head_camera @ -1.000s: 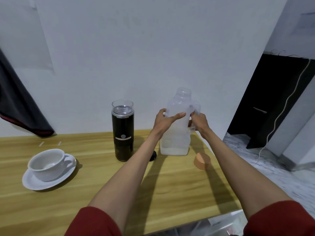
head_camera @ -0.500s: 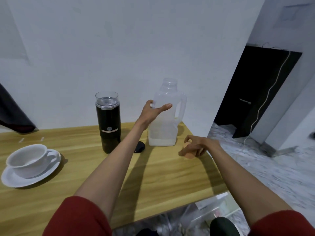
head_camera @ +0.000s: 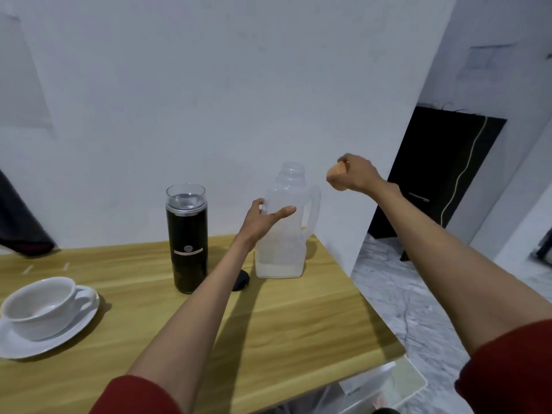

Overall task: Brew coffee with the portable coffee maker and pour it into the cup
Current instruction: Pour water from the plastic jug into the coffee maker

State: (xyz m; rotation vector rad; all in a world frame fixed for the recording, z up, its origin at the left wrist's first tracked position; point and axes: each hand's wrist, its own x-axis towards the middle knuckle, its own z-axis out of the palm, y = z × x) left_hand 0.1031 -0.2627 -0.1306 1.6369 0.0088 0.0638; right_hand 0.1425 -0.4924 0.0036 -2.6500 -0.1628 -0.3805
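A black portable coffee maker point(head_camera: 187, 243) with a clear top stands upright on the wooden table point(head_camera: 298, 318). To its right stands a translucent plastic jug point(head_camera: 283, 234), uncapped, with a little liquid at the bottom. My left hand point(head_camera: 263, 221) holds the jug's side, thumb and fingers around it. My right hand point(head_camera: 354, 173) is raised beside the jug's mouth and grips the jug's orange cap point(head_camera: 336, 172). A white cup point(head_camera: 41, 306) sits on a white saucer point(head_camera: 59, 339) at the table's left.
A small black lid point(head_camera: 242, 280) lies on the table between the coffee maker and the jug. The table's right edge drops to a marble floor point(head_camera: 397, 294). A dark doorway point(head_camera: 439, 174) is at the right. A white bin point(head_camera: 385, 386) sits under the table corner.
My right hand picked the orange cap off the table and lifted it up beside the jug's mouth. My left hand stayed on the jug.
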